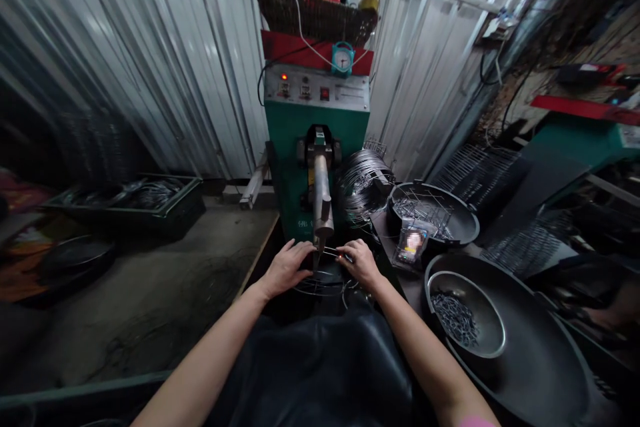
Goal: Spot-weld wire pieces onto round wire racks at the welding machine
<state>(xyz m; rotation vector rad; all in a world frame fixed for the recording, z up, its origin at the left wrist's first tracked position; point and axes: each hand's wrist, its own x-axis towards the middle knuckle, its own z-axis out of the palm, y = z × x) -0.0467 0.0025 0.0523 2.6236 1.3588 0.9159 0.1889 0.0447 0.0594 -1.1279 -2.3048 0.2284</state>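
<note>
A green machine (285, 127) stands in front of me, with a metal arm (323, 190) reaching toward me. My left hand (290, 267) is at the left side of the arm's tip, its fingers pressed round a piece too small to name. On the right of the tip, my right hand (361, 263) pinches the end of a thin metal wire piece (330, 251). The wire piece spans between the hands at the tip. Below the hands is a dark round wire item, partly hidden.
At right are a coil of wire (365, 180), a pan of wire parts (465, 210) and a steel bowl (497, 320) inside a large wok (545, 367). A green bin (193, 193) sits at left. A person's hand (617, 307) shows at far right.
</note>
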